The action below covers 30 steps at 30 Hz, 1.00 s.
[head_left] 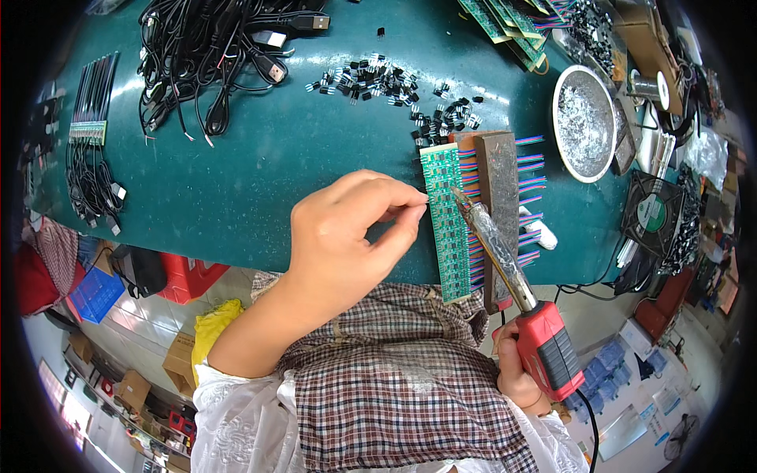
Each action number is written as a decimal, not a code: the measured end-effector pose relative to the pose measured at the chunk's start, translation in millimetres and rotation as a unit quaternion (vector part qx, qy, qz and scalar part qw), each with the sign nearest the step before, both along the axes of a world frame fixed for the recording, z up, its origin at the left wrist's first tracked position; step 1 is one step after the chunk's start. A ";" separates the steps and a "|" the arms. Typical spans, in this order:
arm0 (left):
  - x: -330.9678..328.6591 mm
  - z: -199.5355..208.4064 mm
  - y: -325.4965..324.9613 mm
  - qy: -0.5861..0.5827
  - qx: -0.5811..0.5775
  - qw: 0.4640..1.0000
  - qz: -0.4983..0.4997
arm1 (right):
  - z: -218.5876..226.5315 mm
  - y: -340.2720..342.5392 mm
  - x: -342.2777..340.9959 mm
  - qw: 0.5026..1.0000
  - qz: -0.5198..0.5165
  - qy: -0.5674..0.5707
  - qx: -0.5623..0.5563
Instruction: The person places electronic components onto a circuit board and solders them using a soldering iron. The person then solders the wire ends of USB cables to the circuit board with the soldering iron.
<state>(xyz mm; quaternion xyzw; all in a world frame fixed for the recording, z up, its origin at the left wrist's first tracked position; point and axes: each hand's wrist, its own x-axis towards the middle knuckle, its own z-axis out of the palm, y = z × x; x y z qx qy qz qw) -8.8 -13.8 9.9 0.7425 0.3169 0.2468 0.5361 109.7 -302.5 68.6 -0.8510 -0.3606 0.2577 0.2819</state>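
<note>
My right hand (516,374) is wrapped round the red and black handle of a soldering iron (552,351). Its tip meets or hovers just over a long green circuit board panel (447,252) near the table's front edge. On the panel's left side, my left hand (339,229) is closed in a pinch, fingertips at the edge; whatever they hold is too small to make out. A dark heavy bar (498,169) lies across the coloured wires (531,168) that run from the panel to the right. Small black three-legged components (445,120) lie scattered just beyond the panel.
Black USB cables (209,55) are heaped at the back left, with a finished-looking bundle of boards and cables (88,132) farther left. To the right stand a bowl of silvery scraps (583,122), a solder spool (650,91) and a small fan (653,213). More green boards (509,31) lie at the back.
</note>
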 end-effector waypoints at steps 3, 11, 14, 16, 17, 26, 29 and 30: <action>0.6 -5.8 -3.7 -0.015 0.003 1.000 -0.005 | -0.9 4.3 -0.6 0.998 0.031 -0.048 0.012; 3.0 -8.1 -4.2 0.007 0.011 1.000 -0.011 | 5.9 28.0 8.3 0.998 0.046 0.018 0.037; 2.8 -7.8 -4.7 0.021 0.017 1.000 -0.014 | 8.4 38.8 11.1 0.996 0.070 -0.001 0.047; 3.2 -7.5 -4.9 0.025 0.020 0.999 -0.014 | 8.4 42.5 10.4 0.997 0.066 -0.008 0.049; 3.4 -7.3 -4.9 0.028 0.023 0.999 -0.015 | 8.4 43.1 10.1 0.997 0.062 -0.015 0.052; 2.8 -6.8 -4.3 0.033 0.029 0.999 -0.014 | 9.3 44.1 10.1 0.997 0.063 -0.006 0.052; 3.8 -6.1 -4.1 0.033 0.028 0.999 -0.012 | 4.3 32.0 8.2 0.997 0.054 0.007 0.061; 3.8 -5.8 -4.0 0.033 0.028 0.999 -0.012 | 3.6 27.1 7.5 0.997 0.054 0.007 0.060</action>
